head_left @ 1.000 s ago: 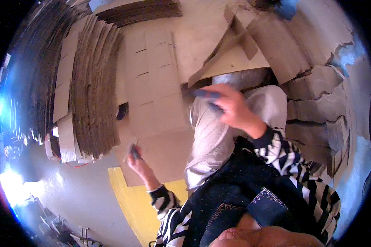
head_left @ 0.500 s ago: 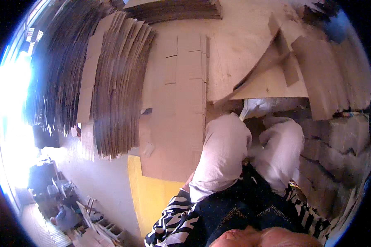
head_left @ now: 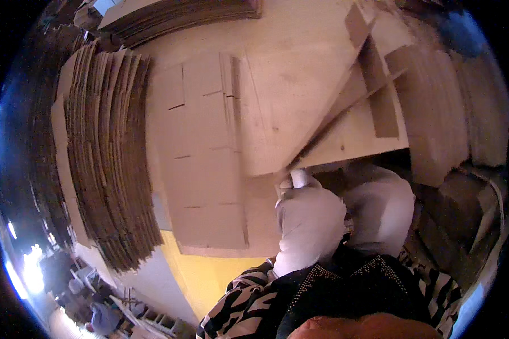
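Cardboard sheet [head_left: 206,169]: left of centre, long axis near vertical in frame, above left sleeve [head_left: 240,294] (nearer arm). 2 hands hidden, can't tell fingers' state.

Lie flat as slightly offset layers of brown slotted cardboard sheets [head_left: 209,175], lengthwise on the pale wooden counter [head_left: 294,101], with the near end over a yellow surface [head_left: 209,277]. Show short dark slits in the top face and stepped edges along the far part of the right side.
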A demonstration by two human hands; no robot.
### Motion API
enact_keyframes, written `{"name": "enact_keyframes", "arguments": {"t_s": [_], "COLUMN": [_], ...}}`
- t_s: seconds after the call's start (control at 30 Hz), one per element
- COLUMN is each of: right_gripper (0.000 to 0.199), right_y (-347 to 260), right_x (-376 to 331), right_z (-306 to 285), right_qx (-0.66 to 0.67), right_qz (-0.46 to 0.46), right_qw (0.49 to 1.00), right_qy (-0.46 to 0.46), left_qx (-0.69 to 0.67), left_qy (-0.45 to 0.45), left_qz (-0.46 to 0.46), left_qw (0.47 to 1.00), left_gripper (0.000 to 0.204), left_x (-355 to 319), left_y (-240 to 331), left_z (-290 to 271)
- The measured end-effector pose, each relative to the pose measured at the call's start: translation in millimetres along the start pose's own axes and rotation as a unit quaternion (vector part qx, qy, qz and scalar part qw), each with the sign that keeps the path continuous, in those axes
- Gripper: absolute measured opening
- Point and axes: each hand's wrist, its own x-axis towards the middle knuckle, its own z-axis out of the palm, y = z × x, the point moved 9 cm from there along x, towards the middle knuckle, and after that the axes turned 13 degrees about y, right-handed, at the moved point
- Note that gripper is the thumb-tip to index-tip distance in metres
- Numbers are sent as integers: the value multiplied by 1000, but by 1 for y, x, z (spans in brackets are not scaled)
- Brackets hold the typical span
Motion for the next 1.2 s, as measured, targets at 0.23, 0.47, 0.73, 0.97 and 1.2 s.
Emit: {"name": "enact_keyframes", "arguments": {"t_s": [0.23, 0.47, 0.73, 0.97, 1.2], "right_gripper": [40, 38, 34, 32, 43], "right_y": [24, 8, 0, -152, -346], "right_x": [-40, -41, 57, -125, -149], "right_z": [-44, -94, -192, -194, -126], "right_qx": [5, 69, 51, 50, -132], "right_qz": [-41, -141, -379, -536, -630], "right_qw": [999, 987, 898, 777, 701], "right_qy": [14, 22, 216, 326, 306], "left_qx": [30, -710, -643, -652, -296], "left_qy": [29, 146, 179, 259, 586], "left_qz": [229, 62, 138, 131, 318], "left_qw": [973, 686, 732, 700, 684], "left_gripper": [28, 40, 26, 31, 21], "left_x": [5, -46, 46, -3, -154], "left_y": [1, 57, 102, 67, 127], "left_z": [8, -201, -277, -282, -283]}}
